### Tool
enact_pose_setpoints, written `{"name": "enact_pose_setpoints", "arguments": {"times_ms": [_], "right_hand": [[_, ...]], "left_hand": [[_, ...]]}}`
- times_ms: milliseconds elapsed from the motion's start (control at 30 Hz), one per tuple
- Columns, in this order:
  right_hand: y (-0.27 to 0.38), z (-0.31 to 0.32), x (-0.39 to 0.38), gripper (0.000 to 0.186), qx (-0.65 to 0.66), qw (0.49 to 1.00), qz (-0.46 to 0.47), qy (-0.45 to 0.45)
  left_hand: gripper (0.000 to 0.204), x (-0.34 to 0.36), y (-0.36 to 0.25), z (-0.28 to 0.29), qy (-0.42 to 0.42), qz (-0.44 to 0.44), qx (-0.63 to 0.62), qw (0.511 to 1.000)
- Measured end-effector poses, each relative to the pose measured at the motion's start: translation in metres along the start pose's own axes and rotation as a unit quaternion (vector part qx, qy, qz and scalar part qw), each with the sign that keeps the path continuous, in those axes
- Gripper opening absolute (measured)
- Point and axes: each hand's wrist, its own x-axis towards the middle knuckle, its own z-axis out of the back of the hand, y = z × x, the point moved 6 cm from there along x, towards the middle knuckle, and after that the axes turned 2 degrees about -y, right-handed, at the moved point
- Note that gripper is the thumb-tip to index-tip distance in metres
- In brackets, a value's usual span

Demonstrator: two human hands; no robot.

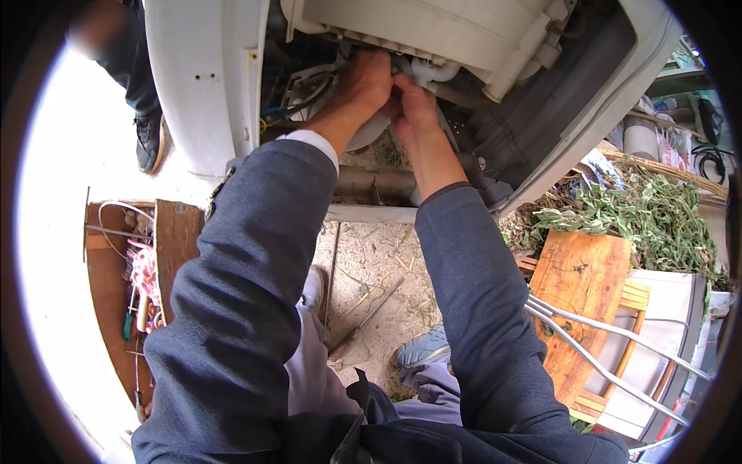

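My left hand [367, 85] reaches up inside the open white appliance [197, 93], under its cream-coloured tub [410, 23]. Its fingers are curled around something I cannot make out. My right hand [413, 108] is just right of it, fingers bent and the thumb raised beside my left fingertips; what they hold is hidden. A white plastic pipe elbow [433, 71] sits by both hands. Below them are a grey ribbed hose [359, 139] and a metal crossbar [363, 182]; dark cables [301, 104] run at the left.
Another person's leg [135, 69] and shoe stand at upper left. A wooden tool box [112, 271] lies at left, a long rod [371, 317] on the floor between my feet. At right are plant cuttings [649, 216], a wooden stool [572, 294] and loose grey tubing [603, 356].
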Motion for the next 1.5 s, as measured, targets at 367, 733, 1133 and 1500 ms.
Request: {"name": "enact_pose_setpoints", "arguments": {"times_ms": [367, 733, 1133, 1500], "right_hand": [[-0.005, -0.006, 0.008, 0.018, 0.054, 0.998, -0.010, 0.028], [-0.010, 0.005, 0.016, 0.019, 0.091, 0.994, -0.048, 0.025], [-0.012, 0.004, 0.016, 0.018, 0.092, 0.993, -0.053, 0.053], [-0.016, 0.007, 0.025, 0.017, 0.084, 0.989, -0.065, 0.099]], "left_hand": [[0.021, 0.017, 0.023, -0.008, -0.035, 0.014, -0.016, 0.999], [0.044, -0.003, 0.003, 0.007, 0.147, 0.052, 0.077, 0.985], [0.065, -0.003, 0.015, -0.002, 0.111, -0.043, -0.003, 0.993], [0.042, -0.020, -0.002, 0.015, 0.068, -0.004, 0.033, 0.997]]}}
